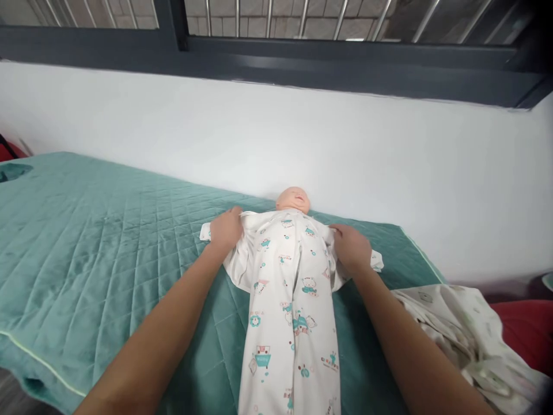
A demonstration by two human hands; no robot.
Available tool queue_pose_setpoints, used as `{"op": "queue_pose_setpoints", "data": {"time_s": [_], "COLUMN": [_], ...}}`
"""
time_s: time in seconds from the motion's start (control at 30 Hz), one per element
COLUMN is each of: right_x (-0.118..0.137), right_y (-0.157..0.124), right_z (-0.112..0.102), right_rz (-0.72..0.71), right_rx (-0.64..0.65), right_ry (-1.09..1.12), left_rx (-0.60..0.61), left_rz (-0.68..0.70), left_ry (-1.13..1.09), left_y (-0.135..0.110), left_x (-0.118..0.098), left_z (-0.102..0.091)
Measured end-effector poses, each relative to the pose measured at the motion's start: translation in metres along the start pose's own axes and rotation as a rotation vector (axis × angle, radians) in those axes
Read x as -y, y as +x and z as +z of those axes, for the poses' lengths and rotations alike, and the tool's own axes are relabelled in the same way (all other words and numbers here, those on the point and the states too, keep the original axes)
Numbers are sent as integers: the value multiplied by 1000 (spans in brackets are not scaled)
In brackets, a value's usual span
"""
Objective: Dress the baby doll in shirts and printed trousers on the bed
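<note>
Two forearms [159, 325], left hand [227, 229] and right hand [352, 248] tight on one garment [274, 311], one doll [292, 199].

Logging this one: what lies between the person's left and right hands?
In the head view, white fabric clothing with teal and pink prints fills the stretch between the left hand and right hand, nearer the camera than the smooth pink doll's head.
</note>
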State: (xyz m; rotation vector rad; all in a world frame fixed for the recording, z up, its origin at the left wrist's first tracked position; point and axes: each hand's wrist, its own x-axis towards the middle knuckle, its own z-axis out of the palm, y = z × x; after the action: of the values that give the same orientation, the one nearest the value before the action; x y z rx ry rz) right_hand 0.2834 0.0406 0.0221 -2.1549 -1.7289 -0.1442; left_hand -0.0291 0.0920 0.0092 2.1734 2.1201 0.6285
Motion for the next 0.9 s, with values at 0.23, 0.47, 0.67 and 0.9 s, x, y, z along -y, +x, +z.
{"op": "queue_pose_setpoints", "data": {"time_s": [0.23, 0.47, 0.67, 0.9], "right_x": [1, 106, 197, 219], "right_y": [3, 14, 23, 37], "right_z": [-8, -33, -9, 13], "right_rz": [-41, -461, -805, -816], "right_rx": [-52, 90, 408, 530], "right_ry": [-55, 252, -169, -299], "left_rx": [-34, -34, -47, -26], "left_rz": [23, -9, -10, 57], "left_ry": [-126, -218, -285, -166], "left_y": [-3, -4, -4, -1], "left_x": [18, 13, 13, 12], "left_z": [8, 6, 5, 6]}}
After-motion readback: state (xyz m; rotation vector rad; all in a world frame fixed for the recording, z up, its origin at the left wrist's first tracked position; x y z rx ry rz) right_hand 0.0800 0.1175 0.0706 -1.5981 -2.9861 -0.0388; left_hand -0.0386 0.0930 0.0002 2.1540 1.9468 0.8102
